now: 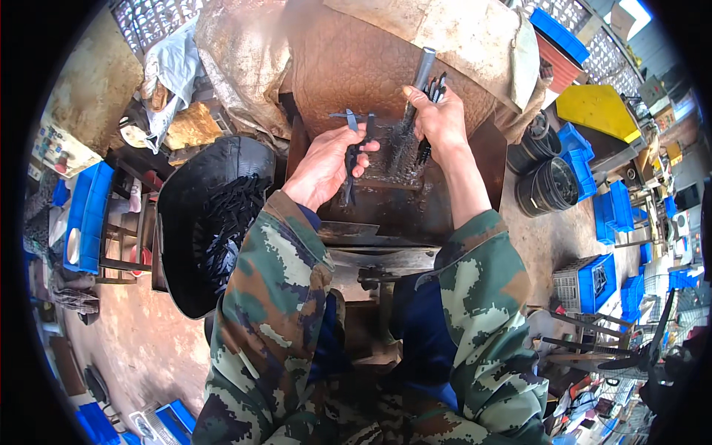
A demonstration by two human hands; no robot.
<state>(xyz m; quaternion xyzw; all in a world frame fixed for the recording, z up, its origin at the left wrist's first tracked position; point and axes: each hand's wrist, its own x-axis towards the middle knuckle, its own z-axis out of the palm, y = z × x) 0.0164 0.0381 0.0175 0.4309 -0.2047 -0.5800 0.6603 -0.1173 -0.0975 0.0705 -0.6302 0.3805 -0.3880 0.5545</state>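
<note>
left hand (328, 163): grasping dark flat strips (350, 167) between thumb and fingers
right hand (443, 123): clenched round strip bundle (437, 90)
metal rod (423, 68): beside right thumb

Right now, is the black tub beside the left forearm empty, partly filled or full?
The black tub is partly filled: thin dark strips lie heaped inside, with bare wall showing beside them. Pile depth: cannot tell.

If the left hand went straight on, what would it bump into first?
Likely the grey, cylindrical metal rod by the right hand, though depth between it and the left hand is unclear.
</note>
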